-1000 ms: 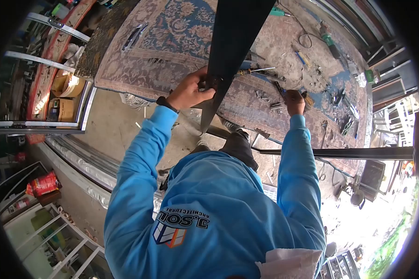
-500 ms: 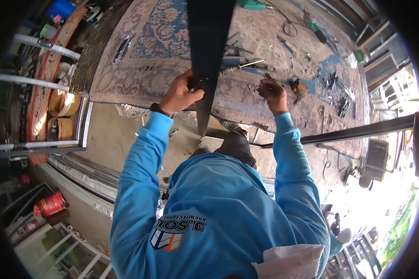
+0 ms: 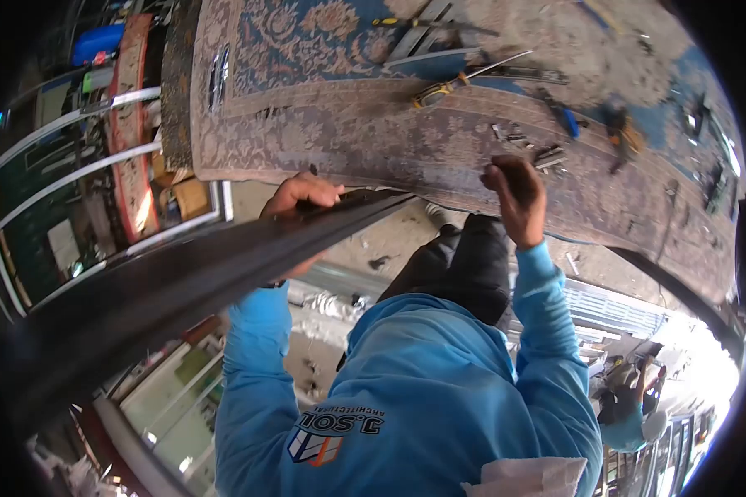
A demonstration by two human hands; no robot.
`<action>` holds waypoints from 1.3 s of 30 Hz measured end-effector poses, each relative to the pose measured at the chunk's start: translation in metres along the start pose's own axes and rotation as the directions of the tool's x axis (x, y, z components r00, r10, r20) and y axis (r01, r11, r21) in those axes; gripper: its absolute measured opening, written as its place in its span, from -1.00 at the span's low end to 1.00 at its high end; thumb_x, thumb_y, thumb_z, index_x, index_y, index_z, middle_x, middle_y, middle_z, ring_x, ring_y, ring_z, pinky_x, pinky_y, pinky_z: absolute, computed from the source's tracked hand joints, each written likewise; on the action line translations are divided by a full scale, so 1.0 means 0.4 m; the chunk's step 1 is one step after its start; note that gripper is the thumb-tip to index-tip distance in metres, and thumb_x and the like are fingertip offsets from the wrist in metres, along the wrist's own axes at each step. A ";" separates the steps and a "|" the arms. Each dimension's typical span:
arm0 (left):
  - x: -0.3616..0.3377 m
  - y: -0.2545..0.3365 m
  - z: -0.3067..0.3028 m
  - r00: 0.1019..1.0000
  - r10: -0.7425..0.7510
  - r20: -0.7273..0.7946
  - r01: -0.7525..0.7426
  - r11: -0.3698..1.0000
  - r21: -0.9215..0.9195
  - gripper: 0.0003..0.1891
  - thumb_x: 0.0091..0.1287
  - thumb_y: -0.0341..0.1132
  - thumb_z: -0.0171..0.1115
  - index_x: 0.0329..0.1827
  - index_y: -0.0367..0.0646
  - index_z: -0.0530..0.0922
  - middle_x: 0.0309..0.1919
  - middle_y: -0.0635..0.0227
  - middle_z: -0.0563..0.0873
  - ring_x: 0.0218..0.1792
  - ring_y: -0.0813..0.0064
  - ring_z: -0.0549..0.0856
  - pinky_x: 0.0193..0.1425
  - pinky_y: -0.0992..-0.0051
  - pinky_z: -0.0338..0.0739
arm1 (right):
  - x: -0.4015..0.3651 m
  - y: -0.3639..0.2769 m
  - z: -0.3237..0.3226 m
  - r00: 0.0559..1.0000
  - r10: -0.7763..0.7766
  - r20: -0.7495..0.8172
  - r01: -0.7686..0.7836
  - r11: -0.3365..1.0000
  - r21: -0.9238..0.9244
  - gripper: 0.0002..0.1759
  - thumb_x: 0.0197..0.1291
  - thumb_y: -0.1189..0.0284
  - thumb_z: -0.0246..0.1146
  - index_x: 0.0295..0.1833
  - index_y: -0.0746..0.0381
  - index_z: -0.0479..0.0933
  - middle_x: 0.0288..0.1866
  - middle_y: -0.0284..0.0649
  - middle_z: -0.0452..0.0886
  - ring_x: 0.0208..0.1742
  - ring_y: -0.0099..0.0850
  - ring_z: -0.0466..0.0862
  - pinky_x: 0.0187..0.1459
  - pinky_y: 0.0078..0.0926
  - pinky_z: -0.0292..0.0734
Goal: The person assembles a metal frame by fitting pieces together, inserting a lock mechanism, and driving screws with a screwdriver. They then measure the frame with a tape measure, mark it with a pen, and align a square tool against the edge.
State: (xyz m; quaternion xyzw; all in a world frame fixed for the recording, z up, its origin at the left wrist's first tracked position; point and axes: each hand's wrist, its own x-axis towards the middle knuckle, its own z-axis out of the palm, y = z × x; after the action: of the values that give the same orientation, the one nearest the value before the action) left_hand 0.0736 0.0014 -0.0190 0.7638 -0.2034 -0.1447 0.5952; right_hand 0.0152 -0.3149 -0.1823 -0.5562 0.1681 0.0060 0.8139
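Observation:
My left hand (image 3: pixel 302 199) is wrapped round a long dark metal profile (image 3: pixel 191 269), which slants from the lower left up to the carpet's front edge. Its thumb and part of the palm are behind the profile. Right of the profile's end, my right hand (image 3: pixel 518 195) is raised over the carpet (image 3: pixel 348 141) with its fingers curled together; whatever they pinch is too small to make out. Beyond it lie small metal pieces (image 3: pixel 549 156). A yellow-handled screwdriver (image 3: pixel 435 94) rests on the carpet, near a blue-handled tool (image 3: pixel 570 122).
Metal pieces (image 3: pixel 427 37) lie at the back of the carpet. A pale frame (image 3: pixel 83 186) and a red-edged shelf (image 3: pixel 128 124) stand at left. Another dark bar (image 3: pixel 680 294) is at right. A co-worker (image 3: pixel 630 406) is at the lower right.
The dark profile has swung from upright to slanting down at the left, with my left hand still on it. The view has shifted, and my right hand stays raised with curled fingers.

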 end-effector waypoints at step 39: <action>-0.005 -0.038 -0.015 0.975 0.191 -0.112 -0.190 0.982 0.015 -0.53 0.14 -0.52 0.43 0.17 -0.25 0.61 -0.16 0.29 0.79 -0.11 0.53 0.77 0.03 0.42 0.68 | -0.260 -0.358 0.458 0.607 -0.706 0.365 0.793 0.505 -0.341 -0.75 0.00 0.59 0.64 -0.21 0.25 0.73 -0.26 -0.21 0.76 -0.23 -0.37 0.80 -0.20 -0.44 0.70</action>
State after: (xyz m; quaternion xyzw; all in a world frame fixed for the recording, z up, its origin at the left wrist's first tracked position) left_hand 0.0766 0.0107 -0.0324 0.7491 -0.2420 -0.0432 0.6152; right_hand -0.0059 -0.1850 0.0356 -0.7499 -0.1705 -0.2577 0.5850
